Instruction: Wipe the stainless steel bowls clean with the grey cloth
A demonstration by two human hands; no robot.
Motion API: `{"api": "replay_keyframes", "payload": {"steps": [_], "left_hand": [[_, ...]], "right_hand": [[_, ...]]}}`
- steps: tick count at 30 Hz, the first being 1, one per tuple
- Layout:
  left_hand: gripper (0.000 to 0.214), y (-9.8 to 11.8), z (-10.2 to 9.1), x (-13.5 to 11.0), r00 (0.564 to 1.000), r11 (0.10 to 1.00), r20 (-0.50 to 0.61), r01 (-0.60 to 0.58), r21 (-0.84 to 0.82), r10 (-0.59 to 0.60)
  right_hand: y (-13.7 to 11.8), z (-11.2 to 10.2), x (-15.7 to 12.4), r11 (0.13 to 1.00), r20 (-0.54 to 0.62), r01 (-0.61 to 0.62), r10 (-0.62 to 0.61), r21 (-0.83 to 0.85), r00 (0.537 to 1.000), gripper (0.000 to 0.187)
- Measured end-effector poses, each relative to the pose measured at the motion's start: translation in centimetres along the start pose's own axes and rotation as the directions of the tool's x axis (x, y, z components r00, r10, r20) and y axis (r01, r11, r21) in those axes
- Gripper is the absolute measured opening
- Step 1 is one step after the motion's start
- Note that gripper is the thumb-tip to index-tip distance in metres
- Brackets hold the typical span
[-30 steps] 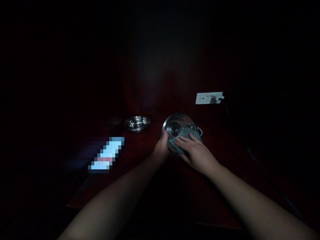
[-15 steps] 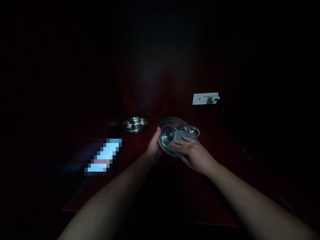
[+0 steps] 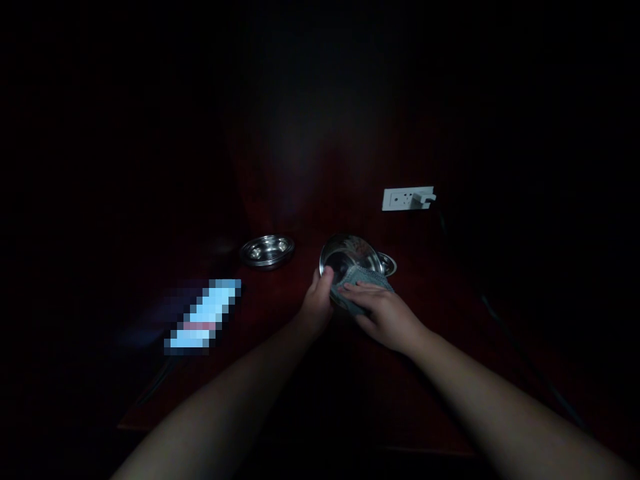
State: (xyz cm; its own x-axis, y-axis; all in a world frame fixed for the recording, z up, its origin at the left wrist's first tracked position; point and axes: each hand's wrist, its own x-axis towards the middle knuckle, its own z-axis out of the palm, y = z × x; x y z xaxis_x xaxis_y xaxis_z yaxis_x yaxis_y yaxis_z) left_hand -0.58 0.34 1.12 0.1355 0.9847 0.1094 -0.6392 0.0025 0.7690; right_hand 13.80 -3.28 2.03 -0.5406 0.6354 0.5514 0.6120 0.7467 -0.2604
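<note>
A shiny metal bowl [image 3: 357,252] is held up and tilted over the dark red table, its inside facing me. My left hand [image 3: 319,300] grips its left lower rim, thumb on the inner side. In my right hand [image 3: 383,308] is a grey-green cloth [image 3: 363,277], pressed against the bowl's lower right inside with the fingers laid over it. Behind the bowl, to the right, another round metal dish [image 3: 389,265] is partly hidden. To the left stands a shallow metal bowl [image 3: 269,252], apart from both hands.
A phone-like lit screen [image 3: 205,317], blurred into blocks, lies on the table [image 3: 280,307] at left with a cable near it. A white wall socket [image 3: 407,199] with a plug is at the back right. A dark cable [image 3: 525,360] runs along the right side.
The bowl has tipped so that its bottom shows less. My left hand has shifted slightly right and down along the rim. My right hand and the cloth have moved a little left.
</note>
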Motion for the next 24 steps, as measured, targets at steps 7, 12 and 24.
{"api": "replay_keyframes", "payload": {"steps": [7, 12, 24], "left_hand": [[0.051, 1.2, 0.8, -0.6, 0.987, 0.994, 0.149, 0.071, -0.083, -0.059], [0.045, 1.4, 0.9, -0.4, 0.985, 0.988, 0.135, 0.118, -0.101, -0.104], [0.04, 1.1, 0.2, 0.0, 0.993, 0.994, 0.041, 0.106, 0.023, -0.107]], "right_hand": [[-0.5, -0.2, 0.1, 0.989, -0.121, 0.029, -0.012, 0.142, 0.993, 0.041], [-0.7, -0.3, 0.2, 0.979, -0.129, 0.027, 0.0, 0.204, 0.992, 0.037], [-0.2, -0.4, 0.3, 0.736, -0.279, -0.19, 0.463, 0.649, 0.841, 0.026]]}}
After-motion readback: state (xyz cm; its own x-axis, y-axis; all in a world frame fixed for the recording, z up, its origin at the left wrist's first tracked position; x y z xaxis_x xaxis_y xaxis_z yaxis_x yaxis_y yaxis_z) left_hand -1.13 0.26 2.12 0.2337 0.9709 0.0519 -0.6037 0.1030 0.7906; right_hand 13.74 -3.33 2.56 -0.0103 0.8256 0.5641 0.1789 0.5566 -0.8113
